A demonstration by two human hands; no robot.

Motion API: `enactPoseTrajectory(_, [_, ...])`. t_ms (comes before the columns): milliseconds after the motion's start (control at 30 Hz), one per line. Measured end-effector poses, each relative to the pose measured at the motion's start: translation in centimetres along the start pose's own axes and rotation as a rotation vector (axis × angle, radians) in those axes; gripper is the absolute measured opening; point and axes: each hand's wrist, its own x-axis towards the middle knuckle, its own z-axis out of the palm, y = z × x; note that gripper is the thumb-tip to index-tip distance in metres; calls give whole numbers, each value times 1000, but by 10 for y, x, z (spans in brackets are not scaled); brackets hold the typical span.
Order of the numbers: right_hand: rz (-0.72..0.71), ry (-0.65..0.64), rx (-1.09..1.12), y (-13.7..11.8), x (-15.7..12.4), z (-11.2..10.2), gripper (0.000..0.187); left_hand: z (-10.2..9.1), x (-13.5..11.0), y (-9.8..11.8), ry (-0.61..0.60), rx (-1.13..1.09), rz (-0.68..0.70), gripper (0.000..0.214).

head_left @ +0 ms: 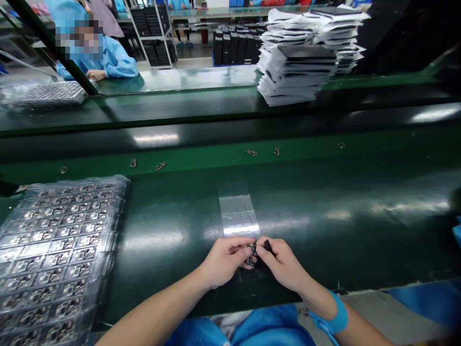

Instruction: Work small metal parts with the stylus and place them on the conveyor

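Note:
My left hand (225,259) and my right hand (284,263) meet over the near edge of the dark green bench (324,216). Both pinch one small dark electronic part (253,250) between their fingertips. A second small black piece (267,246) sits in my right hand's fingers. Just beyond the hands a strip of clear tape (237,211) is stuck on the bench. A stack of clear plastic trays (54,250) filled with several small circuit parts stands to the left of my left arm.
Several loose small parts (161,166) lie along the green strip further back. A tall pile of white and black bags (309,53) stands at the back right. Across the bench a person in a blue coat (108,60) works beside another tray (43,93).

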Motion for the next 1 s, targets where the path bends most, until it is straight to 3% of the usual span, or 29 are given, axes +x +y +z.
enactPoseTrajectory(267, [32, 13, 182, 8, 0, 2, 34, 2, -1, 4, 10, -95, -28, 47])
enactPoseTrajectory(467, [94, 244, 492, 30, -2, 6, 37, -2, 3, 4, 117, -16, -1, 47])
enactPoseTrajectory(600, [141, 202, 245, 27, -3, 6, 38, -17, 12, 8, 294, 134, 92, 38])
enactPoseTrajectory(667, [113, 207, 66, 22, -3, 6, 40, -32, 24, 22, 411, 298, 126, 32])
enactPoseTrajectory(767, [50, 203, -85, 17, -2, 6, 41, -67, 49, 63, 585, 528, 179, 26])
enactPoseTrajectory(900, [6, 188, -156, 18, -1, 9, 41, -129, 77, 134, 795, 748, 200, 34])
enactPoseTrajectory(1000, [-20, 209, -177, 19, 0, 11, 39, -175, 78, 172, 940, 970, 121, 35])
